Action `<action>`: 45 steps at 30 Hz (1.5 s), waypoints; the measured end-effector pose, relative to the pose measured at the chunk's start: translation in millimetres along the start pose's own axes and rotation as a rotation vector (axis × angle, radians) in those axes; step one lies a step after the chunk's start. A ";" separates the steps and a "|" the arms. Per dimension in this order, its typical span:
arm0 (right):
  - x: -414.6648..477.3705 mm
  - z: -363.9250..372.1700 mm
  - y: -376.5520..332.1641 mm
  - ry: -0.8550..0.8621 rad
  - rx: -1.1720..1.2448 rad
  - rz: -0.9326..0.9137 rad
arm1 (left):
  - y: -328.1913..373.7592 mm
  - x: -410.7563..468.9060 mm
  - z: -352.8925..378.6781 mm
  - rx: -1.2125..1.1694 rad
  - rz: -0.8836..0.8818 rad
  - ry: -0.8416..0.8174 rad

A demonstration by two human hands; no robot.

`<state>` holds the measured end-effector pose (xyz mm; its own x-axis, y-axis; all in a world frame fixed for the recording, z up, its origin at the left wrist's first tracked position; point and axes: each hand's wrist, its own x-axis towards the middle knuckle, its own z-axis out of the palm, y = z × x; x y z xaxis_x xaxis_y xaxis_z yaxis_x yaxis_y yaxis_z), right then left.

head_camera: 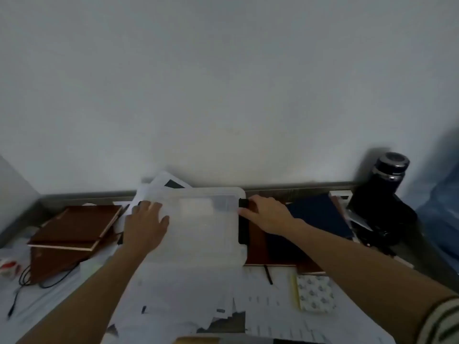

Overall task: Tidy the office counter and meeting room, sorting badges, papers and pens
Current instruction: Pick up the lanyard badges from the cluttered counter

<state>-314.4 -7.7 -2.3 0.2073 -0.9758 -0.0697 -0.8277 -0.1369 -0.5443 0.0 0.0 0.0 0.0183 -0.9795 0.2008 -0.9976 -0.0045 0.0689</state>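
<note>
A clear box sits at the middle of the bench, toward the far edge, on top of loose papers. The left hand lies flat on the left part of the box's lid, fingers spread and straight. The right hand grips the box's right rim, fingers bent over a black latch. A pen lies on the papers, nearer than the right hand. Brown notebooks lie left of the left hand.
</note>
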 end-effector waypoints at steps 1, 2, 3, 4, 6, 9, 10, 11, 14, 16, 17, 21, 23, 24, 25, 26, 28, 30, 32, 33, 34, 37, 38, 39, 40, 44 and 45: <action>4.5 3.8 -5.7 0.004 -0.007 0.010 | -15.0 3.8 -0.7 0.036 -0.107 -0.036; 8.5 7.0 -13.5 0.016 -0.037 0.029 | -29.2 6.1 -2.4 0.030 -0.202 -0.060; 10.6 9.5 -17.2 0.027 -0.062 0.034 | -42.4 7.9 2.3 0.010 -0.259 -0.115; 12.9 11.7 -21.6 0.036 -0.090 0.040 | -52.4 7.3 3.6 -0.068 -0.306 -0.185; 19.8 16.0 -23.6 0.030 -0.100 0.043 | -60.6 8.4 14.0 -0.240 -0.346 -0.257; 27.1 23.7 -21.7 0.041 -0.084 0.067 | -66.1 9.9 24.1 -0.383 -0.345 -0.171; 28.1 25.8 -21.1 0.048 -0.070 0.074 | -68.0 10.9 24.9 -0.407 -0.338 -0.164; 27.9 26.6 -20.6 0.048 -0.037 0.084 | -70.6 11.5 24.7 -0.433 -0.326 -0.168; 25.7 25.8 -21.4 0.045 0.067 0.096 | -78.9 13.0 23.5 -0.618 -0.339 -0.240; 24.1 24.0 -25.1 0.037 0.126 0.106 | -85.4 12.9 23.9 -0.783 -0.380 -0.287; 23.0 23.5 -26.4 0.036 0.170 0.119 | -88.0 13.3 25.1 -0.822 -0.398 -0.299; 8.7 17.3 -29.9 0.008 0.556 0.234 | -93.5 14.0 36.8 -0.902 -0.405 -0.275; 1.1 16.6 -32.0 0.003 0.732 0.307 | -92.5 11.7 37.7 -0.886 -0.367 -0.159; -0.6 17.8 -31.4 0.019 0.759 0.329 | -92.3 10.5 37.5 -0.857 -0.345 -0.085; -1.3 18.8 -29.8 0.044 0.738 0.343 | -91.6 9.5 35.8 -0.793 -0.319 -0.023; -0.9 19.9 -25.9 0.082 0.668 0.352 | -91.1 8.6 33.7 -0.690 -0.296 0.011; -0.6 21.1 -18.4 0.159 0.390 0.366 | -90.6 7.0 32.0 -0.451 -0.250 0.043; -2.0 23.2 -16.3 0.242 0.083 0.353 | -89.6 6.8 28.7 -0.288 -0.226 0.045; -3.3 27.7 -21.0 0.282 -0.067 0.299 | -86.5 7.9 26.0 -0.206 -0.211 0.026; -3.9 30.8 -26.9 0.265 -0.068 0.287 | -85.1 8.0 25.1 -0.197 -0.203 0.010; -5.6 34.4 -31.4 0.233 -0.050 0.305 | -82.5 8.1 22.9 -0.206 -0.198 -0.002; -12.5 36.0 -44.5 0.214 -0.029 0.365 | -77.3 6.1 11.6 -0.354 -0.232 0.048; -11.3 30.5 -50.9 0.242 -0.046 0.343 | -77.9 3.6 3.9 -0.443 -0.272 0.079; -11.2 22.8 -56.1 0.284 -0.064 0.321 | -75.4 2.3 -3.2 -0.527 -0.299 0.098; -7.4 12.1 -63.2 0.324 -0.069 0.281 | -73.5 2.7 -12.5 -0.635 -0.351 0.108; 21.1 -19.8 -108.2 0.313 0.329 0.085 | -81.3 -3.7 -63.0 -1.216 -0.584 0.187; 27.1 -23.8 -122.0 0.250 0.521 0.066 | -86.8 -5.2 -74.8 -1.221 -0.608 0.225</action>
<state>-220.1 -21.5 82.1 -0.0177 -0.9987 0.0477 -0.4554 -0.0344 -0.8896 91.5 20.6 66.1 0.5523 -0.8333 -0.0249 -0.1405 -0.1225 0.9825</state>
